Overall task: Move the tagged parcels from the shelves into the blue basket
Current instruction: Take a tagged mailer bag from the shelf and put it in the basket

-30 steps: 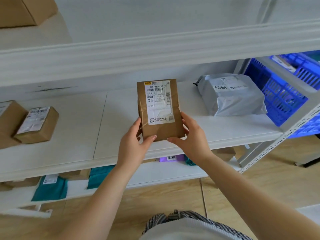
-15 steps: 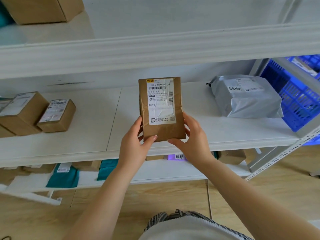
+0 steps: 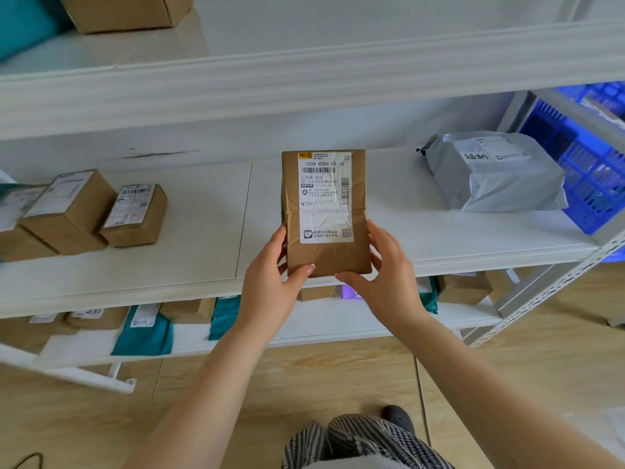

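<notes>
Nearest the camera, checked trousers (image 3: 365, 441) and a dark shoe tip (image 3: 397, 414) stand on the wooden floor (image 3: 338, 377); the rest of the person is cut off by the lower edge. Both forearms reach forward. The left hand (image 3: 270, 282) grasps the lower left edge of a brown paper parcel (image 3: 326, 214), thumb across its front near the bottom corner; its other fingers lie hidden behind the parcel. The right hand (image 3: 389, 275) clasps the lower right edge, thumb under the bottom corner and fingers curled along the side. The parcel is held upright in front of the middle shelf (image 3: 203, 231), its white shipping label (image 3: 324, 198) facing the camera; whether its base touches the shelf edge cannot be told. On that shelf, left, stand two small labelled cardboard boxes (image 3: 135, 214), further boxes beside them cut off by the frame. To the right lies a grey mailer bag (image 3: 493, 177) with handwriting. Beyond it, behind the rack post, is the blue basket (image 3: 581, 170), partly hidden and blurred. The lower shelf (image 3: 304, 326) carries teal and brown packets, mostly concealed. On the top shelf (image 3: 304, 79), a cardboard box (image 3: 125, 11) is cropped.
</notes>
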